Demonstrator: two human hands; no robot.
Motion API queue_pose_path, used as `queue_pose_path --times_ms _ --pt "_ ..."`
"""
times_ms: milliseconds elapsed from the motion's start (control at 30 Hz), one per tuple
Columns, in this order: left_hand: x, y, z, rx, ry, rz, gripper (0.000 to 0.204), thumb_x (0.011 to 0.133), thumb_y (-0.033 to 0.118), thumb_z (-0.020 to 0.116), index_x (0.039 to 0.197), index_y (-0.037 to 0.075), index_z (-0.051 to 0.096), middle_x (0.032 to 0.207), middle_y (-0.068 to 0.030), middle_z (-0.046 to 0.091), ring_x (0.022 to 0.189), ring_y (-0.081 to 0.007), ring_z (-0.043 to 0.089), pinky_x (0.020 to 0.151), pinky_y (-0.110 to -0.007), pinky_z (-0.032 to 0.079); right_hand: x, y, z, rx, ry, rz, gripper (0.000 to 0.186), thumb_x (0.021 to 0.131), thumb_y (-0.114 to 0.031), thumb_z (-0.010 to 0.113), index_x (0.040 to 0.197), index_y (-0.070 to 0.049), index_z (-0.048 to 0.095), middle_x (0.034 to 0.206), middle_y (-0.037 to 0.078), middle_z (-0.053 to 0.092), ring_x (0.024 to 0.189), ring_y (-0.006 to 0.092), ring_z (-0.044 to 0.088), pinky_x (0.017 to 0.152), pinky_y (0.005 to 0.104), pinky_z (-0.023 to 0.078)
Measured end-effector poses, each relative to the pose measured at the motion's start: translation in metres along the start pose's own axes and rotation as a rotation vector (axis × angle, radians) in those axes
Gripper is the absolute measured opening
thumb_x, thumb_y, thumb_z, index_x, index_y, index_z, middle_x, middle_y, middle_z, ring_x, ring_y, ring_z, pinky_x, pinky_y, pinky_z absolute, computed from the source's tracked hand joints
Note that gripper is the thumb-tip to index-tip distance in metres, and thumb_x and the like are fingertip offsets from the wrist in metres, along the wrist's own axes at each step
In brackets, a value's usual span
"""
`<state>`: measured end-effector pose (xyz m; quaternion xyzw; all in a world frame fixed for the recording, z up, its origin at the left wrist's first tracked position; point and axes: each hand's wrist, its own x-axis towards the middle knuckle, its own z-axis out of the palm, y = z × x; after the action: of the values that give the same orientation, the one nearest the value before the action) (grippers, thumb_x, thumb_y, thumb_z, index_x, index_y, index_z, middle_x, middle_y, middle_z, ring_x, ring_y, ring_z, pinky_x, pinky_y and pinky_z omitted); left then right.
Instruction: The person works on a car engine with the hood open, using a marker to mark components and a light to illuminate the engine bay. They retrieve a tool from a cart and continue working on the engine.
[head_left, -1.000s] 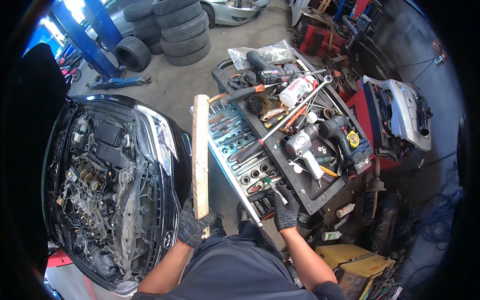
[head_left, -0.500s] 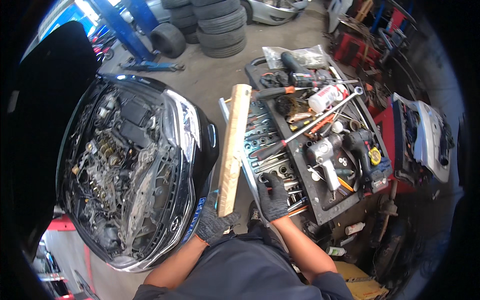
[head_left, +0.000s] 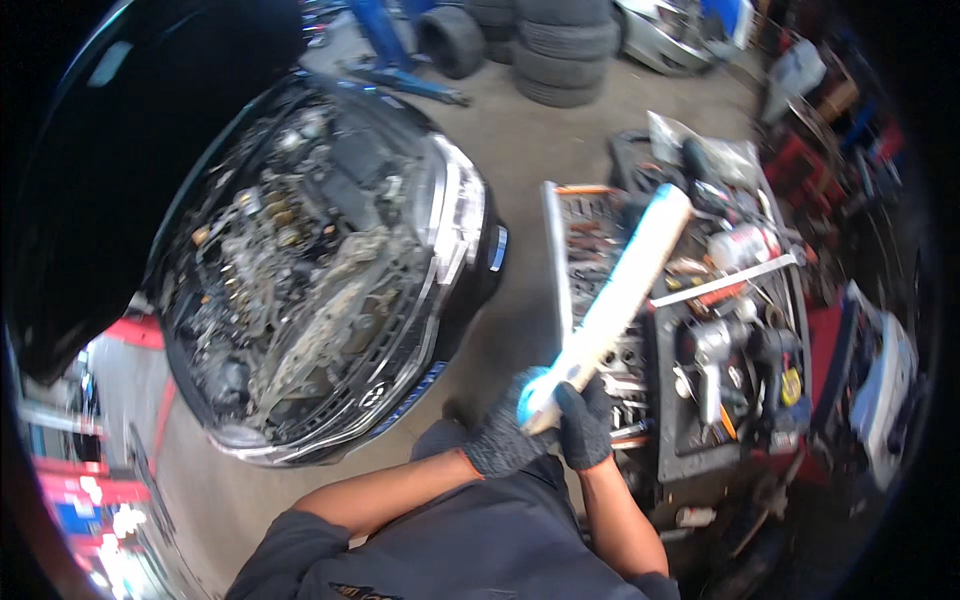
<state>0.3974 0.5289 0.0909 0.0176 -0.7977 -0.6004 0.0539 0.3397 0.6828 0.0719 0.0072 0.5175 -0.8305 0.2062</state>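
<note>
In both my gloved hands is a long, squared bar (head_left: 620,290). It has a pale, wood-like face with blue along one edge and at its lower end, and motion blurs it. The bar tilts up and away to the right, over the tool drawer. My left hand (head_left: 508,432) wraps round its lower end. Against the bar's right side, just above, my right hand (head_left: 585,425) is closed on it. Beneath and beyond the bar, the open drawer (head_left: 551,250) holds rows of sockets and wrenches, partly hidden by it.
A dark car (head_left: 375,395) with its hood up and engine exposed stands to the left. The tool cart's top (head_left: 690,465) carries an impact wrench (head_left: 712,345), a long ratchet (head_left: 730,278) and a white bottle (head_left: 742,247). Stacked tires (head_left: 565,70) stand at the back.
My right hand has left the drawer's edge and taken hold of the bar. The bar has tilted to the right and shows more blue. The whole view has shifted left.
</note>
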Motion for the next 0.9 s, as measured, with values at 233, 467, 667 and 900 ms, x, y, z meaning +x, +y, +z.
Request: queue_pose_path --times_ms 233,467,667,900 --pt "-0.018 -0.013 -0.039 0.25 -0.122 0.059 0.088 0.092 0.036 0.088 0.165 0.012 0.045 0.143 -0.0209 0.063 0.131 -0.0441 0.065 0.11 -0.053 0.053 -0.002 0.035 0.003 -0.189 0.108 -0.088 0.059 0.108 -0.019 0.073 0.157 0.002 0.05 0.139 0.012 0.065 0.125 0.0226 0.063 0.11 0.0391 0.051" --pt "-0.11 -0.105 -0.128 -0.028 0.267 -0.199 0.048 0.099 0.029 0.085 0.14 0.008 0.069 0.121 -0.0118 0.073 0.107 -0.0257 0.074 0.093 -0.04 0.062 0.012 0.065 0.049 -0.255 -0.089 -0.03 0.065 0.107 -0.011 0.067 0.165 0.005 0.041 0.14 0.015 0.065 0.121 0.0239 0.064 0.105 0.0385 0.054" --pt "-0.272 -0.196 -0.225 0.186 0.505 -0.656 0.048 0.099 0.032 0.084 0.137 0.005 0.072 0.121 -0.0121 0.078 0.104 -0.0246 0.078 0.096 -0.038 0.062 0.01 0.108 0.182 -0.403 -0.347 -0.012 0.036 0.107 -0.006 0.063 0.142 -0.001 0.058 0.114 0.009 0.069 0.098 0.0211 0.07 0.085 0.0384 0.06" --pt "-0.466 -0.27 -0.286 0.087 0.736 -1.037 0.044 0.098 0.036 0.081 0.13 0.007 0.075 0.119 -0.0158 0.082 0.106 -0.0274 0.079 0.097 -0.04 0.062 -0.038 0.225 0.346 -0.442 -0.472 0.1 0.032 0.107 -0.002 0.069 0.137 -0.001 0.06 0.106 0.008 0.068 0.086 0.0171 0.068 0.075 0.0348 0.058"
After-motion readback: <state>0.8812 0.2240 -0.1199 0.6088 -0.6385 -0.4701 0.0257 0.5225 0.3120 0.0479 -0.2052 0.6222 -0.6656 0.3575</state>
